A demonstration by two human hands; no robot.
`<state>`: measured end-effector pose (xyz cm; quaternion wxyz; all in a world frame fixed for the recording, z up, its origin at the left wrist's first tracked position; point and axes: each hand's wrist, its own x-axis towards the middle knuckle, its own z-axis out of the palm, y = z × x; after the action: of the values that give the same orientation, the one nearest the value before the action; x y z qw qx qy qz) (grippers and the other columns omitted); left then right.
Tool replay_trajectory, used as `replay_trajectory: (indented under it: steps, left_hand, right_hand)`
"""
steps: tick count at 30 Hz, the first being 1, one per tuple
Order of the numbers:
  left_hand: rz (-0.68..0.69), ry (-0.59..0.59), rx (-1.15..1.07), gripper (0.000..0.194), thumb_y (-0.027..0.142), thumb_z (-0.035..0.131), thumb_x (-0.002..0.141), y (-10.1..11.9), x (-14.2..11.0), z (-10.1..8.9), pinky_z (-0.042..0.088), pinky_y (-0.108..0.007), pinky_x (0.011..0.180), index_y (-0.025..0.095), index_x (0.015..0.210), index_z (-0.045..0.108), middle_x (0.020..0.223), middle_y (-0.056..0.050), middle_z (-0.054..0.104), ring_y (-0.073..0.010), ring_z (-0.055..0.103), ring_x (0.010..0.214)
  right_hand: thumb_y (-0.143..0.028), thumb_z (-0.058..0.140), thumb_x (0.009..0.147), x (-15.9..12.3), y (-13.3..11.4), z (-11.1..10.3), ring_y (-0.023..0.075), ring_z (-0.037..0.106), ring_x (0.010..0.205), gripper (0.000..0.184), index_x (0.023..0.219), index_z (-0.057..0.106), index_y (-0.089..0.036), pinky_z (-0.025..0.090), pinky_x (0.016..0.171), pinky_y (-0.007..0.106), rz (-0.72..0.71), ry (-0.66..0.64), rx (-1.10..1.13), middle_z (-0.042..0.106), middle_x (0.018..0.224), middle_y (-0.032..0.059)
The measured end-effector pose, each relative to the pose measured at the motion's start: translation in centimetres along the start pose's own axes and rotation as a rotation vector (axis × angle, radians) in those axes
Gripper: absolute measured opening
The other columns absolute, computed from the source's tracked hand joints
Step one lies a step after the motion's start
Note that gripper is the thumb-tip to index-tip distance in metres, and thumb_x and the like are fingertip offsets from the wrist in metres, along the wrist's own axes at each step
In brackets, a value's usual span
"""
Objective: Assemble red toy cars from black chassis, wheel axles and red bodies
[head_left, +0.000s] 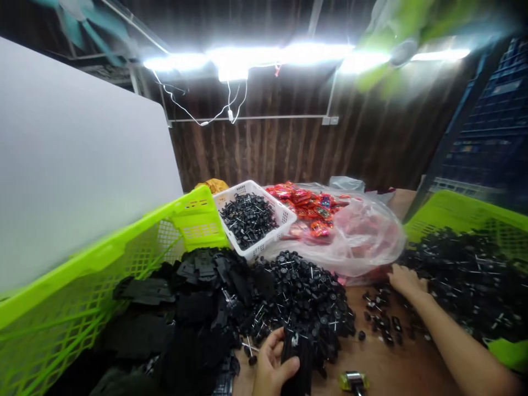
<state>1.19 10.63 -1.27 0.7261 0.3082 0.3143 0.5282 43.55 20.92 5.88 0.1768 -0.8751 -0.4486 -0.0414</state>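
Observation:
My left hand is closed around a long flat black plastic part, thumb on its face, at the bottom middle. Behind it lies a heap of small black wheels on metal axles. My right hand is stretched out to the right, its fingers curled beside the edge of the black parts in the right green basket. Whatever those fingers hold, if anything, is hidden. Left of my left hand, flat black plastic pieces are piled up.
A green basket stands on the left and a white basket of wheel-and-axle parts at the back. Beside it is a clear plastic bag with red packets. A yellow-headed hammer and loose wheels lie on the brown table.

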Motion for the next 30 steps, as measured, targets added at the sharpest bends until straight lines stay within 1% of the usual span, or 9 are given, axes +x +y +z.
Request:
replay_trajectory:
  steps: [4, 8, 14, 19, 21, 24, 27, 28, 30]
  left_hand:
    - [-0.001, -0.081, 0.010, 0.068, 0.033, 0.087, 0.047, 0.0, 0.0, 0.0, 0.047, -0.040, 0.089, 0.015, 0.107, 0.060, 0.103, -0.017, 0.070, -0.0332, 0.064, 0.100]
    - [-0.005, -0.125, 0.026, 0.065, 0.029, 0.086, 0.048, -0.2, 0.0, -0.3, 0.049, -0.035, 0.078, 0.016, 0.105, 0.058, 0.099, -0.015, 0.071, -0.0288, 0.066, 0.090]
    - [-0.024, -0.061, 0.009, 0.045, 0.013, 0.074, 0.052, 0.4, -0.3, 0.4, 0.045, -0.026, 0.063, 0.018, 0.094, 0.057, 0.077, -0.004, 0.068, -0.0178, 0.062, 0.068]
    - [0.015, 0.075, 0.110, 0.039, 0.011, 0.066, 0.055, 2.4, -1.3, 2.9, 0.045, -0.025, 0.068, 0.017, 0.093, 0.057, 0.079, -0.002, 0.066, -0.0164, 0.061, 0.074]
    - [0.043, 0.103, 0.134, 0.037, 0.013, 0.069, 0.057, 3.2, -1.3, 4.4, 0.046, -0.026, 0.072, 0.016, 0.092, 0.056, 0.082, -0.003, 0.066, -0.0161, 0.061, 0.077]
    - [0.143, 0.143, 0.156, 0.036, 0.019, 0.071, 0.061, 3.5, -0.4, 6.5, 0.046, -0.028, 0.080, 0.017, 0.093, 0.054, 0.093, -0.005, 0.066, -0.0161, 0.061, 0.084]
    - [0.250, 0.204, 0.215, 0.037, 0.025, 0.071, 0.065, 2.4, 1.1, 7.8, 0.047, -0.031, 0.081, 0.018, 0.095, 0.052, 0.095, -0.005, 0.065, -0.0170, 0.061, 0.088]
    - [0.272, 0.231, 0.234, 0.037, 0.026, 0.072, 0.065, 1.9, 1.5, 7.9, 0.048, -0.031, 0.081, 0.018, 0.095, 0.052, 0.094, -0.004, 0.064, -0.0174, 0.061, 0.088]
    - [0.288, 0.274, 0.271, 0.038, 0.027, 0.073, 0.065, 0.6, 2.1, 7.9, 0.049, -0.032, 0.081, 0.019, 0.094, 0.051, 0.092, -0.004, 0.063, -0.0179, 0.061, 0.087]
  right_hand:
    - [-0.018, 0.052, 0.076, 0.7, 1.6, 2.5, 0.0374, 0.059, 0.102, 0.020, 0.090, 0.064, -0.011, 0.044, 0.084, 0.049, -0.060, -0.007, -0.066, 0.058, 0.109, 0.0239]
    - [-0.010, 0.056, 0.069, 1.8, 2.0, 2.3, 0.0348, 0.066, 0.088, 0.026, 0.092, 0.067, -0.009, 0.049, 0.074, 0.041, 0.001, -0.022, -0.077, 0.058, 0.105, 0.0286]
    - [-0.009, 0.064, 0.064, 3.5, 2.2, -2.9, 0.0391, 0.066, 0.081, 0.020, 0.081, 0.073, -0.004, 0.046, 0.060, 0.042, 0.173, -0.029, -0.001, 0.063, 0.077, 0.0336]
    - [-0.006, 0.067, 0.062, 2.1, 2.3, -7.9, 0.0352, 0.065, 0.082, 0.019, 0.078, 0.071, 0.004, 0.039, 0.062, 0.041, 0.230, 0.011, 0.048, 0.062, 0.083, 0.0390]
    - [-0.013, 0.071, 0.064, 0.0, 1.5, -9.1, 0.0322, 0.064, 0.082, 0.019, 0.075, 0.071, 0.003, 0.038, 0.065, 0.040, 0.180, 0.021, 0.082, 0.063, 0.082, 0.0361]
    - [-0.032, 0.072, 0.068, -6.3, -1.3, -9.2, 0.0234, 0.063, 0.075, 0.027, 0.078, 0.071, -0.006, 0.039, 0.067, 0.034, 0.022, 0.017, 0.194, 0.068, 0.078, 0.0199]
    - [-0.039, 0.068, 0.072, -15.5, -5.3, -7.4, 0.0159, 0.062, 0.071, 0.022, 0.082, 0.068, -0.020, 0.043, 0.067, 0.025, -0.198, -0.026, 0.356, 0.070, 0.080, 0.0036]
    - [-0.038, 0.066, 0.074, -18.1, -6.5, -6.5, 0.0165, 0.061, 0.070, 0.018, 0.080, 0.067, -0.020, 0.043, 0.067, 0.025, -0.306, -0.021, 0.482, 0.069, 0.079, 0.0031]
    - [-0.039, 0.065, 0.074, -21.3, -7.6, -4.8, 0.0171, 0.061, 0.069, 0.016, 0.074, 0.065, -0.022, 0.044, 0.068, 0.026, -0.354, -0.006, 0.608, 0.068, 0.075, 0.0013]
